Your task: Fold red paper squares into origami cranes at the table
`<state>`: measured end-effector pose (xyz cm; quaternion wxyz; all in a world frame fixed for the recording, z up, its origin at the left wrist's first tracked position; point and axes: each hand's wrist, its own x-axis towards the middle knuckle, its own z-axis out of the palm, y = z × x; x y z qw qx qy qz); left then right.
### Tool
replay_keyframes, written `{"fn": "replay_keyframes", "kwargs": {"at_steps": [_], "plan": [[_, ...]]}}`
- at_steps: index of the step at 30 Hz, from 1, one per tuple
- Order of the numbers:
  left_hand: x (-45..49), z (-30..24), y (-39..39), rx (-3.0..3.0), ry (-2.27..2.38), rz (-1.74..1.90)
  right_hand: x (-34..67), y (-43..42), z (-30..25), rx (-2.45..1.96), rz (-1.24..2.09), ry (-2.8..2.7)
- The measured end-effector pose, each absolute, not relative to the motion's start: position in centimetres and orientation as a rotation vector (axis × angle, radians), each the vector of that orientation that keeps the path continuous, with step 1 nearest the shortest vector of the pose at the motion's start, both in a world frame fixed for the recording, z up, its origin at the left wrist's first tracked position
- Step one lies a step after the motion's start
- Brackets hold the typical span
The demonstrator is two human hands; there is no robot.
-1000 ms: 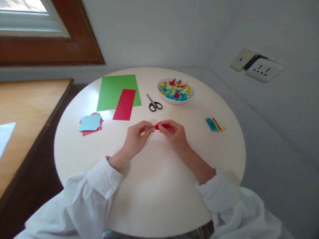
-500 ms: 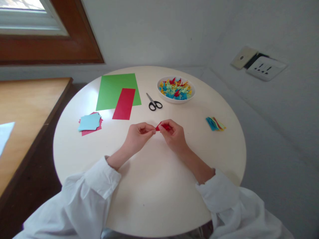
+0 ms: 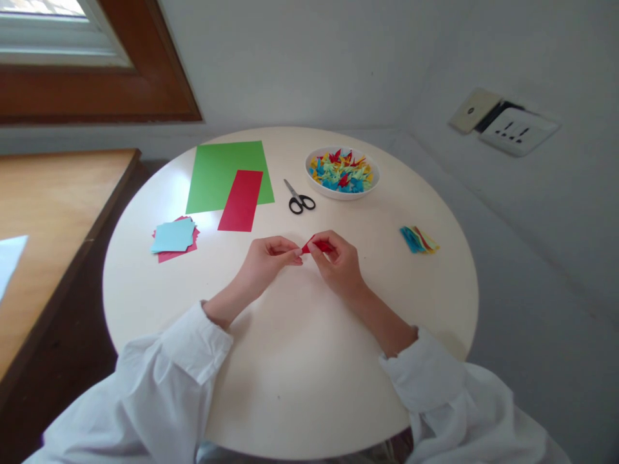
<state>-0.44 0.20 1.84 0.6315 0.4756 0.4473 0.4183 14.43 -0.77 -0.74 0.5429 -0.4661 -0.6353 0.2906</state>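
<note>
A small folded piece of red paper [image 3: 308, 247] is held over the middle of the round table, mostly covered by fingers. My right hand [image 3: 336, 258] pinches its body between thumb and fingers. At its left tip, my left hand [image 3: 271, 261] closes thumb and fingertips on the paper. Beyond my hands lie scissors [image 3: 300, 200] with black handles, blades slightly apart and pointing away to the left. Further back stands a white oval dish [image 3: 342, 194] heaped with small folded paper pieces in red, blue, yellow and pale green.
On the white table [image 3: 290, 380], a red strip [image 3: 242, 201] overlaps a green sheet [image 3: 225, 174] at the back left. Light blue squares [image 3: 173, 236] top a red stack at left. Coloured paper pieces [image 3: 418, 240] lie at right. Walls stand behind; a wooden surface [image 3: 53, 212] is at left.
My left thumb and fingers have shifted slightly at the paper's left tip. The right hand keeps its pinch, and everything on the table stays in place.
</note>
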Motion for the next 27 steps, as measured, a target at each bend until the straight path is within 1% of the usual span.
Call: {"fn": "replay_keyframes", "kwargs": {"at_steps": [7,27], "plan": [[-0.32,1.89,0.09,1.166,1.088,0.994,14.46,-0.87,-0.74,-1.096,0.675,-1.501],[-0.28,1.64,-0.04,1.182,1.047,1.091,14.13,-1.11,-0.31,-1.134,0.613,-1.466]]}}
